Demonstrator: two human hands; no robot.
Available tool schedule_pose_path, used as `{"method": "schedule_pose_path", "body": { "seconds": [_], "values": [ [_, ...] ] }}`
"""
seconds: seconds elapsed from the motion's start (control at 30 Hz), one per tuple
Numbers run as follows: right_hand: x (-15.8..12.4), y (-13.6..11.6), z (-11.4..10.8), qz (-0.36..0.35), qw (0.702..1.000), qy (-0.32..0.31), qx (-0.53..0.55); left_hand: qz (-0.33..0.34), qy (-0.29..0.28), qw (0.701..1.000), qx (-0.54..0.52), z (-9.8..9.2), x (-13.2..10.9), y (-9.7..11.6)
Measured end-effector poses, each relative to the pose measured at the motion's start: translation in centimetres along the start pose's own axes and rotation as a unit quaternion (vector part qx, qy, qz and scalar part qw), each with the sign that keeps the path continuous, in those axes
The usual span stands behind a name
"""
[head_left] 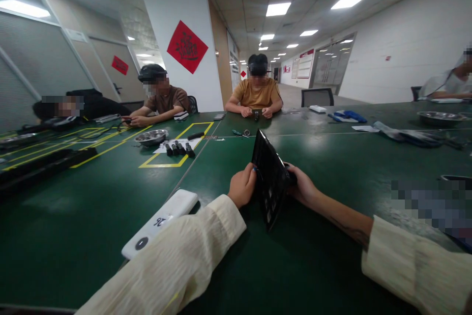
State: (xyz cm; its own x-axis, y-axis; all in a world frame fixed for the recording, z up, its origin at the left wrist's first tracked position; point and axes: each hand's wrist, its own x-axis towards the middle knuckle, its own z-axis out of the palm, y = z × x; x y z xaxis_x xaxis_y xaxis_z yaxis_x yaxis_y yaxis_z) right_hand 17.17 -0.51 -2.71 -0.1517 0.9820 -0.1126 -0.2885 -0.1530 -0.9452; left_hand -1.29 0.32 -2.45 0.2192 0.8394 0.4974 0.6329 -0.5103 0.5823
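A flat black rectangular panel (271,180) with a raised rim stands steeply tilted in front of me, its lower edge close to the green table. My right hand (300,183) grips it from the right edge, the fingers partly hidden behind it. At the panel's left face, my left hand (243,185) is closed with its fingertips pinched together. A small bluish bit shows at those fingertips, too small to name. Beside my left forearm lies a white oblong device (162,221) marked with a handwritten number.
A metal bowl (151,137) and several black cylindrical parts (179,149) sit ahead left near yellow tape. Small tools (241,133) lie beyond the panel. Gloves (405,135) and another metal bowl (440,118) rest at right. Several people sit around the table (332,167).
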Motion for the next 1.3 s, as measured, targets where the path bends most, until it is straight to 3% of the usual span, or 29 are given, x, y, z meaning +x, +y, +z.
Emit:
{"method": "schedule_pose_path", "body": {
  "seconds": [0.17,0.47,0.87,1.3],
  "values": [
    [0.5,0.6,-0.3,-0.010,0.996,0.004,0.085,-0.001,-0.079,0.990,0.114,-0.2,-0.1,0.3],
    [0.6,0.9,-0.4,-0.029,0.998,-0.002,0.047,-0.019,-0.127,0.968,0.214,-0.7,0.1,0.8],
    [0.3,1.0,-0.2,-0.051,0.999,-0.011,-0.001,-0.001,-0.148,0.971,0.189,-0.8,0.3,0.6],
    [-0.4,0.8,-0.2,-0.089,0.992,-0.089,-0.031,0.012,-0.149,0.955,0.257,-1.3,0.1,0.7]
  ]
}}
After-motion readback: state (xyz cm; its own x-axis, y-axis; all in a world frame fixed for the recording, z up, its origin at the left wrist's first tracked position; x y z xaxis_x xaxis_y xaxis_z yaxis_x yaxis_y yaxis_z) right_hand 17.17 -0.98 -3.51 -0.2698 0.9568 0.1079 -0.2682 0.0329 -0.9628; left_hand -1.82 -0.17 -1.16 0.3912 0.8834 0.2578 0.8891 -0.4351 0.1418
